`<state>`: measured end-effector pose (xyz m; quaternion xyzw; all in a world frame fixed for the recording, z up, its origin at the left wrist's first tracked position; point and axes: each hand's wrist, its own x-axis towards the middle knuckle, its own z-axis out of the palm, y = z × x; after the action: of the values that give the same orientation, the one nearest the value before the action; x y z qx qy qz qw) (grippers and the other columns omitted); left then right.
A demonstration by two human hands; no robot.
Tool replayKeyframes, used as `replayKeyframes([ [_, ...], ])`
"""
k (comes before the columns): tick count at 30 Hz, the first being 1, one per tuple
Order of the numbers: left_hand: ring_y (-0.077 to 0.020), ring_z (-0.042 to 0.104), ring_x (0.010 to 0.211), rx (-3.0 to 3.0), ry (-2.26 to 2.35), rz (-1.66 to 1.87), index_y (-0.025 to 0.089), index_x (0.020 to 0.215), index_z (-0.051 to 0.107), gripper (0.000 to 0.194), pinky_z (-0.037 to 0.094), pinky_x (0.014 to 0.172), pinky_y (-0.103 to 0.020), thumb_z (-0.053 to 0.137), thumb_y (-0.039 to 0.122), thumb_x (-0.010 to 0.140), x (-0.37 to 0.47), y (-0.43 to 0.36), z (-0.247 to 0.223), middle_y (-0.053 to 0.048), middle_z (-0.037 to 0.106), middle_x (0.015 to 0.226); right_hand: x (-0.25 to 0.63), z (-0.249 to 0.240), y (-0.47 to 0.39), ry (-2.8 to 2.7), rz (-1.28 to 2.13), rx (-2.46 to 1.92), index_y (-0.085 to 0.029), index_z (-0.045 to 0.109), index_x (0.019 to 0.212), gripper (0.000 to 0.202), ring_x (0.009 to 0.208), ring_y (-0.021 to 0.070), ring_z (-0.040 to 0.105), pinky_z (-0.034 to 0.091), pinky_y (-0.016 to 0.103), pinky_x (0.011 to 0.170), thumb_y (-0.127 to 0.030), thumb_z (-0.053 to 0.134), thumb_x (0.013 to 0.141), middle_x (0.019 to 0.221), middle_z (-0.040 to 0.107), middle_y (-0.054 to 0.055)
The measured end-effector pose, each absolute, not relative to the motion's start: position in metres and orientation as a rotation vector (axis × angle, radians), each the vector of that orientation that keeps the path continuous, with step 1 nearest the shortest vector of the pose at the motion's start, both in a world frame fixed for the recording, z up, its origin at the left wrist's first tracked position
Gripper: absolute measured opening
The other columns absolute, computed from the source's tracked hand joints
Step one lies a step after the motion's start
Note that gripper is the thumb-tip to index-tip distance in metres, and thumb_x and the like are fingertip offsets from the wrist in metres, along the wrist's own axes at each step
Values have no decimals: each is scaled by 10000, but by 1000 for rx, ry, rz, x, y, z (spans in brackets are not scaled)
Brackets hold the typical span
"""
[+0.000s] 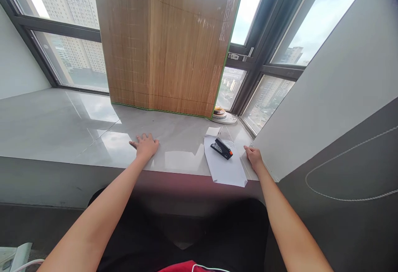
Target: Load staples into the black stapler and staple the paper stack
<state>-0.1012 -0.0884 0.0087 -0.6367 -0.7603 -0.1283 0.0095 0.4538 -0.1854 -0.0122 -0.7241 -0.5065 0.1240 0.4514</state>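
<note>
My left hand (145, 146) rests palm down on the pale tiled windowsill (174, 131), fingers spread, holding nothing. My right hand (254, 156) lies at the sill's right end with its fingers curled in, and no object shows in it. Between the two, closer to the right hand, are white paper sheets (226, 174) that hang a little over the front edge. On them sits a black stapler (222, 148) with an orange-red part at its near end. A small white paper piece (213, 131) lies just behind the sheets.
A brown bamboo mat (174, 52) with green edging stands upright against the window. At its lower right corner is a small stack of plate-like things (220, 113). A white wall (326, 85) closes off the right side, where a beaded cord (311, 185) hangs.
</note>
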Motion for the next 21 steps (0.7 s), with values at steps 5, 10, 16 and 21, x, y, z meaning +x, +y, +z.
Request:
replayKeyframes([
  [5, -558, 323, 1512, -1986, -2363, -409, 97, 1471, 592, 612, 200, 1150, -867, 322, 415, 1022, -101, -89, 7, -298, 488, 1583, 437, -4, -164, -1564, 12, -1920, -278, 372, 545, 491, 583, 166, 352, 335, 312, 588, -586, 546, 886, 539, 398, -3],
  [10, -543, 340, 1511, -1978, -2354, -431, 98, 1471, 597, 605, 203, 1163, -851, 337, 404, 1019, -100, -93, 9, -296, 486, 1589, 413, 1, -121, -1792, -66, -1852, -222, 669, 1166, 323, 1056, 295, 658, 531, 419, 951, -373, 546, 909, 1134, 729, 126],
  [16, -543, 335, 1519, -1981, -2348, -441, 93, 1465, 605, 599, 213, 1161, -845, 349, 395, 1015, -100, -95, 7, -298, 499, 1577, 390, -6, -74, -2025, 74, -1895, -173, 454, 1588, 588, 1577, 287, 385, 313, 469, 1305, -324, 424, 1020, 1688, 426, 160],
  [21, -522, 267, 1574, -2022, -2401, -392, 118, 1555, 543, 634, 209, 1190, -817, 327, 400, 1030, -100, -98, 14, -254, 402, 1685, 381, -7, -62, -2131, 200, -2030, -169, 426, 1642, 615, 1618, 281, 332, 273, 491, 1329, -241, 371, 1034, 1743, 351, 145],
])
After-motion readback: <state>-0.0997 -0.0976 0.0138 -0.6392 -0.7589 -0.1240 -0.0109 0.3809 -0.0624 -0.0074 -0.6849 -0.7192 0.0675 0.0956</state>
